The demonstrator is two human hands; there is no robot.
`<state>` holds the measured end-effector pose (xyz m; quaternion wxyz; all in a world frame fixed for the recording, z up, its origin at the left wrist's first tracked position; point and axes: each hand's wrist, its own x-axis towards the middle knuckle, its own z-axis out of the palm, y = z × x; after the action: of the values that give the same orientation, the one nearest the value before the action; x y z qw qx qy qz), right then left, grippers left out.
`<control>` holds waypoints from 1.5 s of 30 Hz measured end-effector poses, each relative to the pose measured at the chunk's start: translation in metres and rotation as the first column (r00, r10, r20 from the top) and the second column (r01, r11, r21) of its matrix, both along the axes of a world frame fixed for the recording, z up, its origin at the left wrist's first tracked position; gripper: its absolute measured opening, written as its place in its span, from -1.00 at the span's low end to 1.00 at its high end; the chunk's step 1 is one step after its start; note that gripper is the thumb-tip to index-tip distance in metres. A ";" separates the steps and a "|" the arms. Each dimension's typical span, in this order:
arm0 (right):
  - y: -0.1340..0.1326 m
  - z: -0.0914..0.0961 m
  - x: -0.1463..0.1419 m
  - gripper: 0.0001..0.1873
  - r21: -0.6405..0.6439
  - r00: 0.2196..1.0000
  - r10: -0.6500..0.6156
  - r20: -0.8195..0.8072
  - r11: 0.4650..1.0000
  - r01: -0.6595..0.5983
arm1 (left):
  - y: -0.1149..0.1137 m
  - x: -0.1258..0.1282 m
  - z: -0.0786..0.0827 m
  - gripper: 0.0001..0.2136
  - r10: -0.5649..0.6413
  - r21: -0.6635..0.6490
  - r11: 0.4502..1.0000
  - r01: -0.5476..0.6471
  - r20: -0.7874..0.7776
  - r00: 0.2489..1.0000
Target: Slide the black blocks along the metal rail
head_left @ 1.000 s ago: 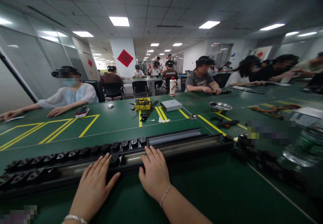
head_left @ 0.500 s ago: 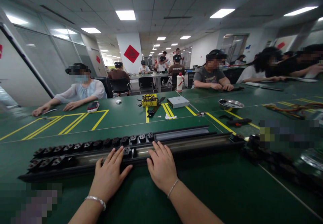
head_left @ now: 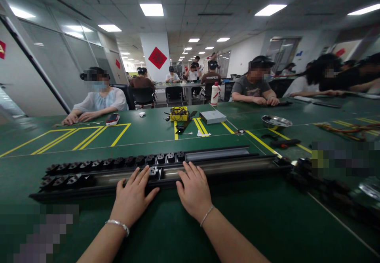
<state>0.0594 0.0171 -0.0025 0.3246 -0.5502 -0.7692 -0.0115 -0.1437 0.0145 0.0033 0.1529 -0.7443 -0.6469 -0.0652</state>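
Two long black rails lie side by side across the green table in front of me. My left hand (head_left: 133, 197) rests with spread fingers on the near rail (head_left: 231, 169), its fingertips beside a single black socket-like block (head_left: 153, 172) set in the channel. Just right of that block, my right hand (head_left: 194, 192) lies with outstretched fingers over the same rail. Neither hand is wrapped round anything. More black blocks (head_left: 61, 180) sit at the near rail's left end. A row of similar blocks (head_left: 118, 162) fills the left part of the far rail (head_left: 218, 153).
Many black blocks (head_left: 323, 182) are heaped at the right. Beyond the rails are a yellow box with cables (head_left: 179, 113), a grey metal box (head_left: 212, 116), a steel bowl (head_left: 276, 121) and a white bottle (head_left: 215, 93). Co-workers sit across the table.
The camera view has shifted slightly, moving the scene a little to the right. My hands keep their places on the near rail. The co-worker at left has brought both hands closer together.
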 end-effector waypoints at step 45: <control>-0.002 0.004 0.000 -0.67 -0.022 0.999 -0.006 0.035 1.000 0.007 | 0.002 0.002 -0.006 -0.45 -0.088 0.062 0.995 0.084 0.065 0.994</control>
<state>0.0592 0.0153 0.0015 0.3048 -0.5559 -0.7732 -0.0138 -0.1417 0.0169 -0.0028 0.1498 -0.7639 -0.6170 -0.1159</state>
